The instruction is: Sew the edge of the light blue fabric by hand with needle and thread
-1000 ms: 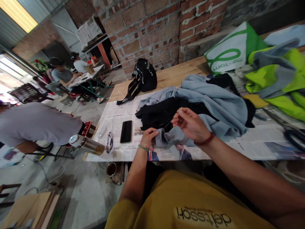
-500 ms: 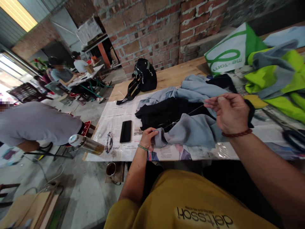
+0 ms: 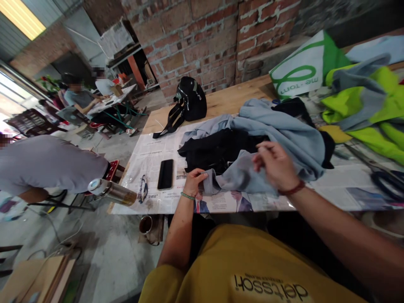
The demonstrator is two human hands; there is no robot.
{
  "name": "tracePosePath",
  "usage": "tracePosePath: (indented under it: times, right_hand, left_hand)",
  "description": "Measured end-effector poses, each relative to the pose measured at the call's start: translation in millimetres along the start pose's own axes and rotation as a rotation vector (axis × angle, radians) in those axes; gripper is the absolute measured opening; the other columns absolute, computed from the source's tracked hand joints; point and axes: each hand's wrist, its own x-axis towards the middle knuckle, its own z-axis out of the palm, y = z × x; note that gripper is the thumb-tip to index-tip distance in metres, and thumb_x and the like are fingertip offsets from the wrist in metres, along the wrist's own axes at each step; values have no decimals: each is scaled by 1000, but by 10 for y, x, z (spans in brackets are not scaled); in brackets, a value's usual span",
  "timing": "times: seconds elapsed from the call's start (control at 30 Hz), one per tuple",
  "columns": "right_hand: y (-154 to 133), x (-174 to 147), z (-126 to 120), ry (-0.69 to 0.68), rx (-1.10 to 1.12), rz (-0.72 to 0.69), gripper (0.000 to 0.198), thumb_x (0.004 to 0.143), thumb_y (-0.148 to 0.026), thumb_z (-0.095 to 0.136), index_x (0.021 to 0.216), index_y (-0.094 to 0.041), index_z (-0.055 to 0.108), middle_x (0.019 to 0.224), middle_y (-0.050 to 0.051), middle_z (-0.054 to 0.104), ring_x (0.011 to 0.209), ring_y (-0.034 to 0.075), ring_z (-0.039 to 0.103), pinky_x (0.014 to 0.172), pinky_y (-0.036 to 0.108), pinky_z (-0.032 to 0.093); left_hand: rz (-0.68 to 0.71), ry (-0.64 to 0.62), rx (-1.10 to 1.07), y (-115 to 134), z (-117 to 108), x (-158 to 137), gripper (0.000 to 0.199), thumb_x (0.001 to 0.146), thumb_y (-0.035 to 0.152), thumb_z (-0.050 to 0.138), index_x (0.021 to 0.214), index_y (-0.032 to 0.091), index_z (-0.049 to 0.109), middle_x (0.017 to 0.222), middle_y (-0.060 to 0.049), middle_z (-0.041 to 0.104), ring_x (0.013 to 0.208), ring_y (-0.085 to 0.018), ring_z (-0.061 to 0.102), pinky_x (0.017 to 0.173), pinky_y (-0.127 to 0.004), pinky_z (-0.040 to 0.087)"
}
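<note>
A light blue garment (image 3: 277,130) lies crumpled on a newspaper-covered wooden table (image 3: 233,99), partly over a black garment (image 3: 214,149). My left hand (image 3: 194,181) pinches the blue garment's near edge at the table's front. My right hand (image 3: 276,166) hovers just right of it above the blue cloth, fingers pinched together; it is blurred, and the needle and thread seen earlier cannot be made out in it now.
A black phone (image 3: 166,174), glasses (image 3: 143,188) and a metal flask (image 3: 110,192) lie at the table's left end. Behind stand a black bag (image 3: 189,101), a green-white bag (image 3: 303,67) and a neon yellow vest (image 3: 372,105). Scissors (image 3: 386,179) lie right. People sit at the left.
My right hand drew a thread out to the upper right, then came back down and left toward the left hand. My left hand kept its pinch on the blue cloth.
</note>
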Motion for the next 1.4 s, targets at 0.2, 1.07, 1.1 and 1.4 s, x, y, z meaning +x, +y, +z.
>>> tracePosePath:
  times: [0.2,1.07,1.1,1.4]
  right_hand:
    - [398,-566,559,-549,-204,331,17,83,-34,48,90,-19,52,49,-8,51,32,6,39,33,18,29]
    - [658,-544,844,-500,-314,409,15,83,-30,45,73,-20,49,47,-7,48,32,6,36,33,19,25]
    - [663,-543,843,-497,-312,413,15,83,-30,45,74,-20,49,47,-7,48,32,6,36,33,19,25]
    - [710,-527,856,-501,-356,386,13,83,-28,44,74,-20,47,48,-7,49,32,6,38,33,19,27]
  left_hand:
    - [40,16,17,-32,-35,17,34,46,32,84,67,14,64,56,5,58,50,-6,49,50,-18,37]
    - [401,-77,372,-61,-92,-4,17,69,26,72,84,19,72,80,-2,67,71,-12,58,67,-25,46]
    - [418,-88,399,-65,-92,0,16,70,26,72,84,19,72,80,-2,67,71,-12,58,66,-25,46]
    - [472,-203,466,-34,-104,10,10,72,28,71,76,20,74,74,-2,63,71,-12,58,66,-25,46]
